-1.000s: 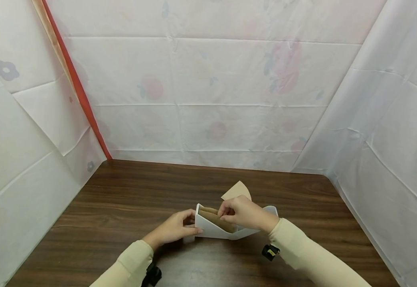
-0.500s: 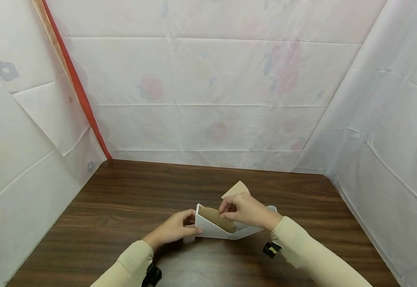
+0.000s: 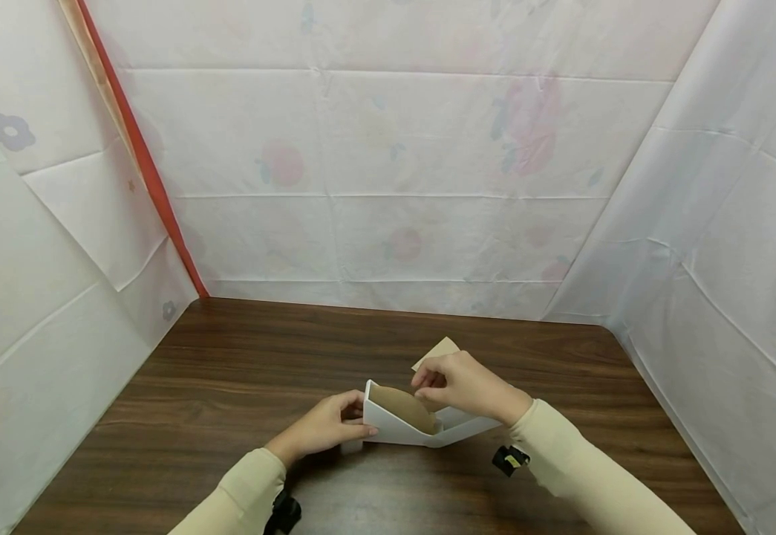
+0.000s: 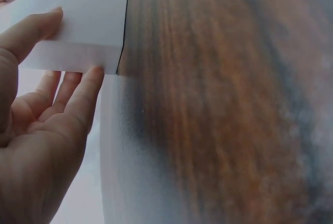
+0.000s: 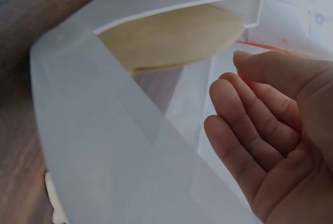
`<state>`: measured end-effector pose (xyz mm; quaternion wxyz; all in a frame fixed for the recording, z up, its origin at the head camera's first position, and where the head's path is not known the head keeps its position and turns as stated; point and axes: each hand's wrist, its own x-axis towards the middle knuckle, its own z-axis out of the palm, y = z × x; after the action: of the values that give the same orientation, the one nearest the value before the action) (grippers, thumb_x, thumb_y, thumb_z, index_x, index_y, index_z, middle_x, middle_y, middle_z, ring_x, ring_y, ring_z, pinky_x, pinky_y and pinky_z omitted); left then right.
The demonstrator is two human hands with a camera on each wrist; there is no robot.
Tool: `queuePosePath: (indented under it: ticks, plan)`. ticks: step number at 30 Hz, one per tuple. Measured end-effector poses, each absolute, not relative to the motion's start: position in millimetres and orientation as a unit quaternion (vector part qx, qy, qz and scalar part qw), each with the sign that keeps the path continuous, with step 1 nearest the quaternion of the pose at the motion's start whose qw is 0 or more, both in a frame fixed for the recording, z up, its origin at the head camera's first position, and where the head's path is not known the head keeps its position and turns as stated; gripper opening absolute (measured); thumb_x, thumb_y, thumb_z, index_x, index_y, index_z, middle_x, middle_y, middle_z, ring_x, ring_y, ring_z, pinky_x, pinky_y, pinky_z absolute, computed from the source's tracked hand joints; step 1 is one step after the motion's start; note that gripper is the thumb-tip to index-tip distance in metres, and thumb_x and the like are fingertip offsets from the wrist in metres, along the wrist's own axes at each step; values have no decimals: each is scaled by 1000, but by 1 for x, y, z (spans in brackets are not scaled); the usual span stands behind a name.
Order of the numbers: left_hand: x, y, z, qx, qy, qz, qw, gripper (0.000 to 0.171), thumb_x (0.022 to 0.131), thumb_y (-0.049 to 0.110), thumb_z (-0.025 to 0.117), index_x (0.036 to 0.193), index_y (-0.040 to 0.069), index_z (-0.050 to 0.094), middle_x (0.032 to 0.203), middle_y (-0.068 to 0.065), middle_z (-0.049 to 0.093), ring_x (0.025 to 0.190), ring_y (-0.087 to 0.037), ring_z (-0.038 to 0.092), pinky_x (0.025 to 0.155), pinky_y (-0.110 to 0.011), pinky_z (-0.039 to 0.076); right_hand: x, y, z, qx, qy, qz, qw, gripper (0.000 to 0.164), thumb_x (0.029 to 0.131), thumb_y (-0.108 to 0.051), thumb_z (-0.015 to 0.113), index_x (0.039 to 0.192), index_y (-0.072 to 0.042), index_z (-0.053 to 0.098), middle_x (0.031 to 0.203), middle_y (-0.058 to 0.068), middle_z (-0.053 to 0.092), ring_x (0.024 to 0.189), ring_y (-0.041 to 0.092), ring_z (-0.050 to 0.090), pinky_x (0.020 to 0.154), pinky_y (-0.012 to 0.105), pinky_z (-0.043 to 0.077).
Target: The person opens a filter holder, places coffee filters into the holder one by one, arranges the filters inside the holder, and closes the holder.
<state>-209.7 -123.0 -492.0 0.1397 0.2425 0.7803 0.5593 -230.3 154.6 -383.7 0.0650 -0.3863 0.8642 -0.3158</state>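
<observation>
A white box-like holder with a low, angled front stands on the table. Inside its left part leans a brown paper coffee filter, its rounded edge showing at the opening in the right wrist view. My left hand grips the holder's left end, thumb on the front face and fingers on the end wall, as the left wrist view shows. Over the opening hovers my right hand, fingers loosely curled and nothing between them. The right wrist view shows these fingers apart from the filter.
Behind my right hand lies another piece of light brown paper, partly hidden by it. The dark wood table is enclosed by white patterned sheets at the back and both sides. A red strip runs down the left corner.
My right hand has drawn slightly to the right, away from the filter edge its fingers were at. The separated filter edge has settled into the holder. My left hand and the holder stay put.
</observation>
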Motion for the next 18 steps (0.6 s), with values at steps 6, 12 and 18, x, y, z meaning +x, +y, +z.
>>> queuePosePath:
  ticks: [6,12,18]
  plan:
    - [-210,-123,-493,243,779,561,140,38,88,17,80,119,3,63,107,-4,70,103,-22,66,84,-26,54,-235,163,-372,-379,873,-303,34,10,91,-12,76,100,-15,73,89,-12,68,79,2,63,69,24,55]
    - [-210,-123,-493,242,779,561,142,37,88,17,80,118,4,63,108,-4,70,104,-22,65,84,-26,54,-239,174,-364,-366,878,-307,23,10,92,-13,75,101,-16,72,87,-11,68,78,3,63,68,25,54]
    - [-211,-123,-493,240,778,563,144,37,88,17,80,118,4,63,108,-4,70,104,-22,65,84,-26,54,-243,181,-358,-348,884,-312,23,9,93,-15,75,101,-18,72,87,-12,67,78,4,63,68,26,54]
